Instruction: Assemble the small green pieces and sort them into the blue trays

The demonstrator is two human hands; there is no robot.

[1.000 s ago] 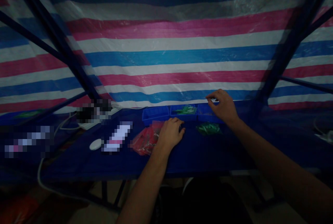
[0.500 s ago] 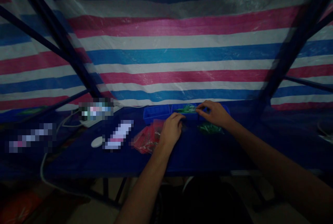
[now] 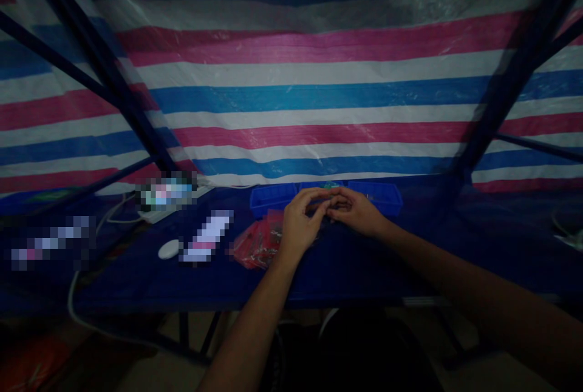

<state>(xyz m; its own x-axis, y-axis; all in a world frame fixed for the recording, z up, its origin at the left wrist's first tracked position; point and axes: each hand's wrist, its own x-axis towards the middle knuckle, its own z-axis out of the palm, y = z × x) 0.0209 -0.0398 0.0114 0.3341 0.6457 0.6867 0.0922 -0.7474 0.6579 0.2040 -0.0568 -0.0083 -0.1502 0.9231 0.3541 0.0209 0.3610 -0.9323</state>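
My left hand (image 3: 302, 221) and my right hand (image 3: 357, 212) meet over the blue table, their curled fingertips pressed close together. Whatever they hold between them, if anything, is hidden by the fingers and the dim light. Just left of my left hand lies a pile of red clear plastic bags (image 3: 259, 245) with small dark contents. Behind the hands stand a left blue bin (image 3: 273, 196) and a right blue bin (image 3: 380, 196). Between these, a middle bin is mostly covered by my fingers, and a bit of green packaging (image 3: 330, 185) shows in it.
Left of the red bags are a phone-like blurred item (image 3: 208, 236) and a white round disc (image 3: 169, 249). A white power strip (image 3: 157, 213) with cables sits farther back. Blue metal posts (image 3: 494, 107) and a striped tarp (image 3: 319, 98) stand behind the table.
My right hand has moved left from the middle bin's edge to meet my left hand, whose fingers have risen slightly. The green packets on the table below it are out of sight now.
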